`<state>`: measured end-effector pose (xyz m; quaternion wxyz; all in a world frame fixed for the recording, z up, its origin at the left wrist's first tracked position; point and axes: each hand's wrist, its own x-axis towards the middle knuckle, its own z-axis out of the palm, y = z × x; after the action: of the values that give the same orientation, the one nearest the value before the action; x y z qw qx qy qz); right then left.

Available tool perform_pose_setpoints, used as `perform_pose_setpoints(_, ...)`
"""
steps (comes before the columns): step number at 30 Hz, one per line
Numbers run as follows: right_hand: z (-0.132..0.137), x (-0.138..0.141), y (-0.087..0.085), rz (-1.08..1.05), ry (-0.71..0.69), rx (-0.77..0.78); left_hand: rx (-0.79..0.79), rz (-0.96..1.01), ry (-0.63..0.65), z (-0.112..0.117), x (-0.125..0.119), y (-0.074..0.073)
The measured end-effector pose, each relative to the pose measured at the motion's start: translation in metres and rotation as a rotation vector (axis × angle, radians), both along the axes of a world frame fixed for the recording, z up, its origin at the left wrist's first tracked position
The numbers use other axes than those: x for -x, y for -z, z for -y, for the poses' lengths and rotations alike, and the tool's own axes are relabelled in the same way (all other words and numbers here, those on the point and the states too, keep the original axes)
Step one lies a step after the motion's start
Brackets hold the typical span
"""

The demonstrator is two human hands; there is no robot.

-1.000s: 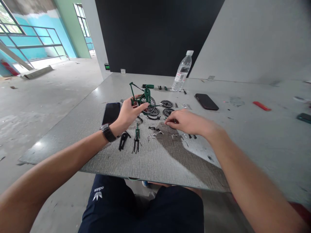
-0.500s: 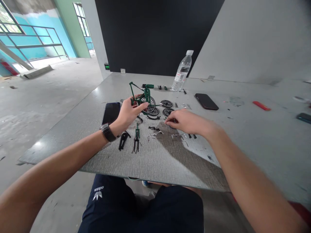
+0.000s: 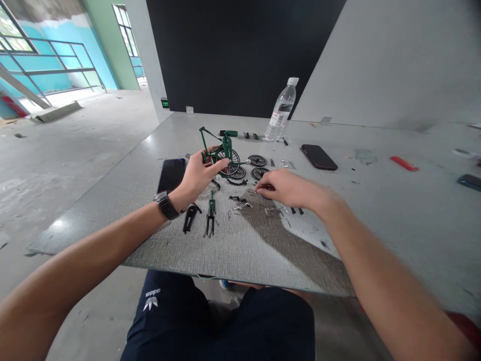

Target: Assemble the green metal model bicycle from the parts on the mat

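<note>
My left hand (image 3: 203, 173) is closed around a green model bicycle frame (image 3: 227, 146) with a spoked wheel fitted, its thumb lying across the wheel. My right hand (image 3: 280, 186) is low over the table, fingertips pinched together beside a loose wheel (image 3: 260, 173); whatever lies between them is hidden. Another wheel (image 3: 257, 160) lies just behind. Nearer to me are a green and black fork (image 3: 211, 215), a black crank-like part (image 3: 191, 218), a curved black piece (image 3: 236, 182) and several small silver parts (image 3: 277, 210).
A water bottle (image 3: 281, 111) stands at the back by the dark panel. One phone (image 3: 317, 157) lies right of the parts, another dark phone (image 3: 172, 174) beside my left wrist. A red object (image 3: 404, 163) lies far right. A green cylinder (image 3: 229, 133) is behind the frame.
Almost nothing differs. The whole view has shifted very slightly, while both hands keep their places and the left still holds the bicycle frame.
</note>
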<state>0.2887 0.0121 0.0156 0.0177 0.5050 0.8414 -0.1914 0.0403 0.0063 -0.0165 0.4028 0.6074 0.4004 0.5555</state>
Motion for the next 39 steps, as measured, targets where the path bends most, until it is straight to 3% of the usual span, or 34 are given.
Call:
perform_pose_setpoints(10, 0.0044, 0.0013, -0.0089, 0.021, -0.018, -0.015, 0.007, 0.015, 0.004, 0.0016, -0.0004, -0.0021)
perform_pose_setpoints(23, 0.0000, 0.0015, -0.0010, 0.006, -0.009, -0.019, 0.001, 0.011, -0.001, 0.0024, -0.0011, -0.0030)
perform_pose_setpoints(39, 0.0066, 0.0039, -0.0085, -0.002, 0.005, -0.051, 0.012, 0.016, 0.000, 0.0023, -0.0006, -0.0034)
